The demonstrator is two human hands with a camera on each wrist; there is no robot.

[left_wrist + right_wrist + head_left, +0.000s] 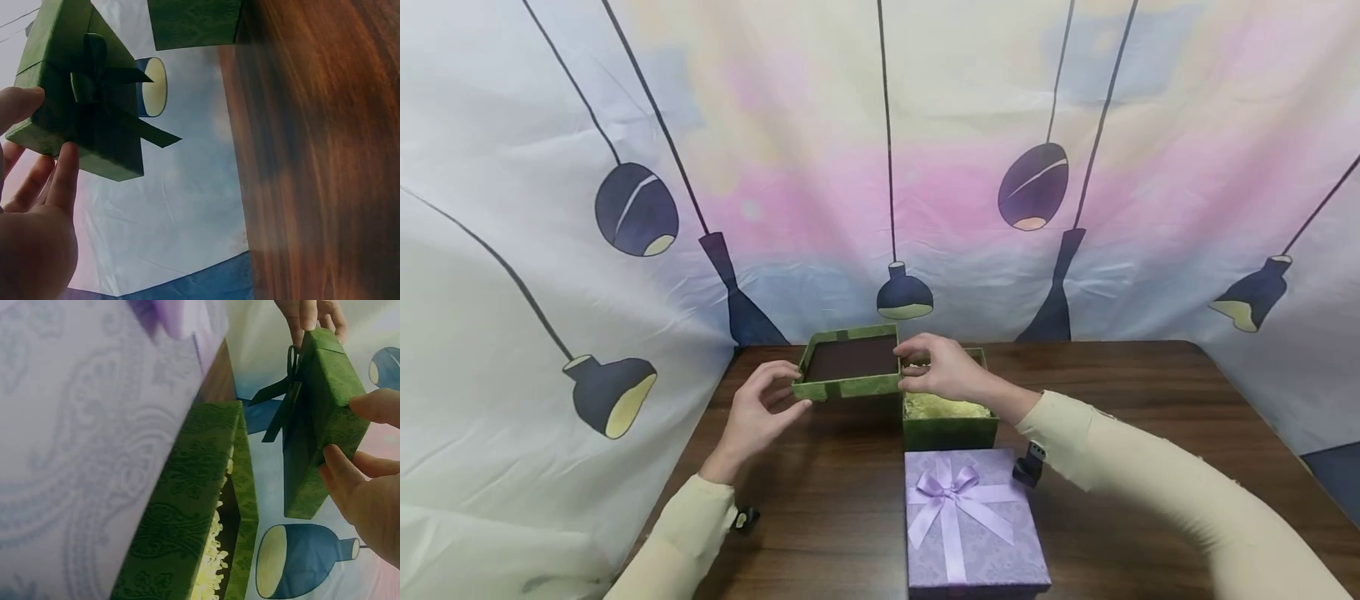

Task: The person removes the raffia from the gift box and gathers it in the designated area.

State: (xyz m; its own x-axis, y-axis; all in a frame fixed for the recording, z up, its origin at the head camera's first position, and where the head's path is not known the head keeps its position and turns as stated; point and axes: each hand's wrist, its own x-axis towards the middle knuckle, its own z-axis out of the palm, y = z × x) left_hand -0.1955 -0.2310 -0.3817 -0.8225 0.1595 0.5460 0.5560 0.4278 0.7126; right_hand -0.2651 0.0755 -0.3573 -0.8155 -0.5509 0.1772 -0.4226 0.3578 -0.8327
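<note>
I see both my arms covered in pale cream, close-fitting fabric sleeves [1120, 458] reaching to the wrists. A small black wrist-mounted camera [1030, 463] sits under my right wrist, another small black clip-like unit [746, 520] under my left. Hands are bare.

1. The tabletop [1150, 433] is dark brown wood with a clear grain; its far edge meets a printed cloth backdrop [880, 167] that also runs along both sides.
2. An open green box [950, 429] stands on it near the middle, filled with pale yellow shredded paper [943, 407].
3. Just in front of that box, nearer the person, lies a closed lilac box [973, 525] with a lilac ribbon bow [953, 493] on top; the two boxes seem to touch, though the gap is hard to judge.
</note>
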